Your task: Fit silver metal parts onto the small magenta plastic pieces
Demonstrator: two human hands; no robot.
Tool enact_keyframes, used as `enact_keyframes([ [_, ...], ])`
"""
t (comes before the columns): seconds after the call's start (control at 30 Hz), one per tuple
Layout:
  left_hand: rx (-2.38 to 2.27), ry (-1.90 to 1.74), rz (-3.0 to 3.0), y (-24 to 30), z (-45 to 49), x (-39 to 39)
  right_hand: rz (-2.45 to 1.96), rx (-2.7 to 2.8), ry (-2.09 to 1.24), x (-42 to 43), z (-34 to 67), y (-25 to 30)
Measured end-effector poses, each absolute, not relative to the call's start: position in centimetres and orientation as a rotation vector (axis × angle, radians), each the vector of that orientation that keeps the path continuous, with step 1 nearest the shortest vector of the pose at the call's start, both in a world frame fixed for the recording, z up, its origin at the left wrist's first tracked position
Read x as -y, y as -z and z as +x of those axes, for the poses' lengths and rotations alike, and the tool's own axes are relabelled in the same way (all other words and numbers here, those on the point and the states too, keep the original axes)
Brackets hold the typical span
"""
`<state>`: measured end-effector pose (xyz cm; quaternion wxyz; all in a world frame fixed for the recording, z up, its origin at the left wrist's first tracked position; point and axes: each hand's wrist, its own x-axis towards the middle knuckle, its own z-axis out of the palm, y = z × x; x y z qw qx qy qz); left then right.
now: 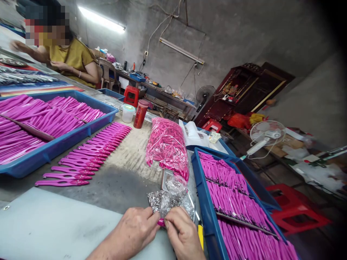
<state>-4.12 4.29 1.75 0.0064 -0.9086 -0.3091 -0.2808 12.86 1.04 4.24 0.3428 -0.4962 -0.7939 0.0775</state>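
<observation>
At the near edge of the table, my left hand (pixel 138 229) and my right hand (pixel 181 231) meet with fingers pinched around a small glossy pink plastic piece (pixel 161 222). Most of that piece is hidden by the fingers. Just beyond them lie small metal pins (pixel 155 200) and a crumpled see-through plastic bag (pixel 176 191). A large bag of small pink parts (pixel 166 142) stands behind. To the left, slim pink tool-shaped pieces with darker tips (pixel 81 162) form a long slanting row.
Blue trays full of pink pieces flank the table, a left tray (pixel 94 128) and a right tray (pixel 208 216). A yellow-handled tool (pixel 200 234) lies by the right one. Behind are a red tumbler (pixel 141 115) and a lidded tub (pixel 128 113). Another person (pixel 73 57) sits far left.
</observation>
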Motion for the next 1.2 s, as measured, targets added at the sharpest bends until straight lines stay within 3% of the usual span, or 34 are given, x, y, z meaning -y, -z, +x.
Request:
enact_keyframes([
  [0.23, 0.938, 0.833, -2.796, -1.6, -3.7, -4.2, -1.376, 2.184, -0.093, -1.2, 12.8, -4.5],
  [0.63, 0.932, 0.787, -2.762, -1.2, -3.4, -4.2, -1.665, 2.081, -0.19, -1.5, 12.1, -4.1],
  [1.2, 0.978, 0.72, -2.793, -0.8, -3.4, -4.0, -1.633, 2.103, -0.138, -1.5, 11.9, -3.4],
])
